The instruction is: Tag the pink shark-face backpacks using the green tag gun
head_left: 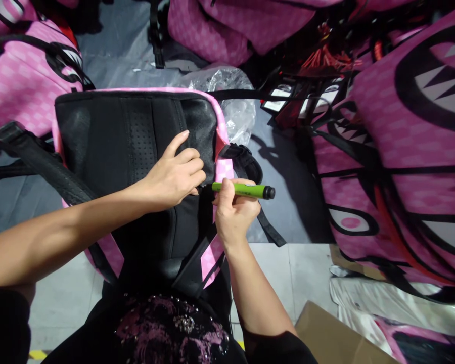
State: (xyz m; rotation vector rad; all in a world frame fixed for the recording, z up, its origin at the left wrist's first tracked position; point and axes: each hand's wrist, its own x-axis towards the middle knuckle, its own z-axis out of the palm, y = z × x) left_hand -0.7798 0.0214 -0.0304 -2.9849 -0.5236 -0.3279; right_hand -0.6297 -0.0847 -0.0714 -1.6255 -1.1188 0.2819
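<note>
A pink-and-black backpack [106, 136] lies in front of me with its black padded back panel up and its straps hanging at the sides. My left hand [180, 174] rests on that panel, little finger raised. Its thumb and forefinger come together near the right edge, seemingly pinching the black fabric there. My right hand [235, 210] is closed around a green marker pen [248, 190] with a black end pointing right. The pen's other end points left, close to my left fingertips, and its tip is hard to make out against the dark fabric.
Pink patterned backpacks [413, 151] are heaped at the right, with another [30, 71] at the left and more [220, 30] behind. Crumpled clear plastic [231, 86] lies beyond my backpack. Tags [280, 96] hang near red cords. A cardboard box [333, 333] stands at the lower right.
</note>
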